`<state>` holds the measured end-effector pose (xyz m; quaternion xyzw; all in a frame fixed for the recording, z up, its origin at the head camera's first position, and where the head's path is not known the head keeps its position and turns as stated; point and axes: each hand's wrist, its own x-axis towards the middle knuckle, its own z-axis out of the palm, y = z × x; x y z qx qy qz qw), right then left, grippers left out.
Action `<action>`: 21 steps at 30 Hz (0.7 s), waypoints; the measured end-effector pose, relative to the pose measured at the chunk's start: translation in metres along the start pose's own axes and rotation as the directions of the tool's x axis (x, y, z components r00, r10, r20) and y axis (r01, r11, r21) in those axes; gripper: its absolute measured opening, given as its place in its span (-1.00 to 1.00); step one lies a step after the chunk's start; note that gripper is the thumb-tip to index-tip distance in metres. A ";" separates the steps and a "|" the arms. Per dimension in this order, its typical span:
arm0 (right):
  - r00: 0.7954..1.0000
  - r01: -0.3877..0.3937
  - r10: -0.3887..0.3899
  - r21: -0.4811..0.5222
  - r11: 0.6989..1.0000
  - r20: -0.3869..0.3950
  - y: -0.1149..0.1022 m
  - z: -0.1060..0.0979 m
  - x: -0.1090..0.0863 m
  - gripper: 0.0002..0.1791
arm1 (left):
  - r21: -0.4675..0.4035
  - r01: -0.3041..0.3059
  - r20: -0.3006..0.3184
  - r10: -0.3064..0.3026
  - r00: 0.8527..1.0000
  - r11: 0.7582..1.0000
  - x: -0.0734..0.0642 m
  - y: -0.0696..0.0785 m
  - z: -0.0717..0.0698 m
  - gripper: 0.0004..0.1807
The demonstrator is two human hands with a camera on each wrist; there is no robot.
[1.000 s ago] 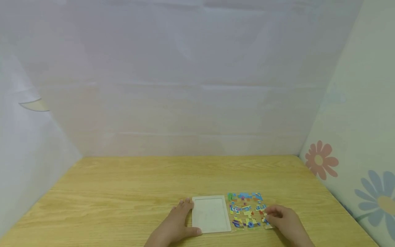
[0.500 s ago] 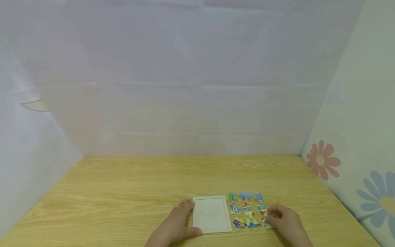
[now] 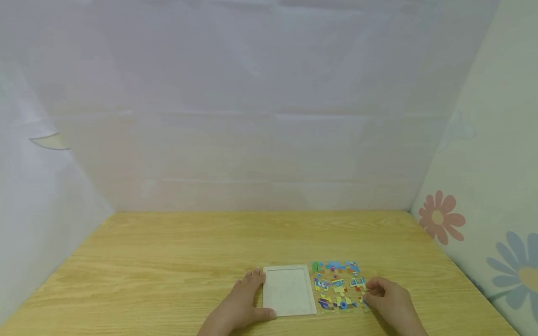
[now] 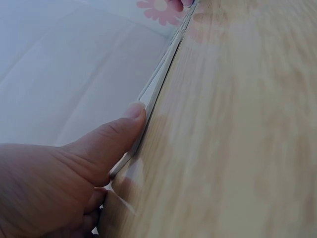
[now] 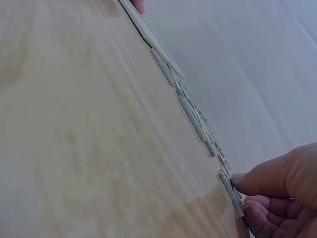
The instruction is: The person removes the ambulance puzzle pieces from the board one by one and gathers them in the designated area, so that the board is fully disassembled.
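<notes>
A pale, shallow puzzle tray [image 3: 287, 291] with a raised rim lies on the table. My left hand [image 3: 241, 303] rests at its near-left corner. Its fingers lie along the left side, and the thumb [image 4: 111, 139] presses the near edge in the left wrist view. Right of the tray, several colourful jigsaw pieces [image 3: 343, 305] lie flat in loose rows. My right hand [image 3: 391, 298] is at their right end, thumb and fingers pinching the edge of a jigsaw piece [image 5: 230, 193] lying on the table. The fingers hide most of that piece.
The wooden table [image 3: 176, 261] extends left and behind the tray. A pale back wall hanging [image 3: 269, 140] stands at its far edge. On the right, a wall with printed flowers [image 3: 437, 217] runs beside the table.
Both hands keep nearly the same places, and the head view has shifted slightly. A little less of the piece under my right fingers shows now.
</notes>
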<state>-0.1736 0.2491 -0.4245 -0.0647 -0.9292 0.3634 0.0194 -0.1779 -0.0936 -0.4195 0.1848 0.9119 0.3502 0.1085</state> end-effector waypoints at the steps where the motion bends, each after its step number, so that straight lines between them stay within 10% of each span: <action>1: 1.000 0.001 -0.001 -0.005 1.000 -0.002 0.000 0.000 0.000 -0.78 | 0.001 -0.004 -0.001 0.004 1.000 1.000 0.000 0.001 0.000 -0.02; 21: 0.999 0.055 -0.054 0.068 0.996 -0.006 -0.036 -0.013 0.001 -0.74 | -0.050 0.059 -0.036 -0.061 0.997 0.997 0.000 0.003 -0.007 0.00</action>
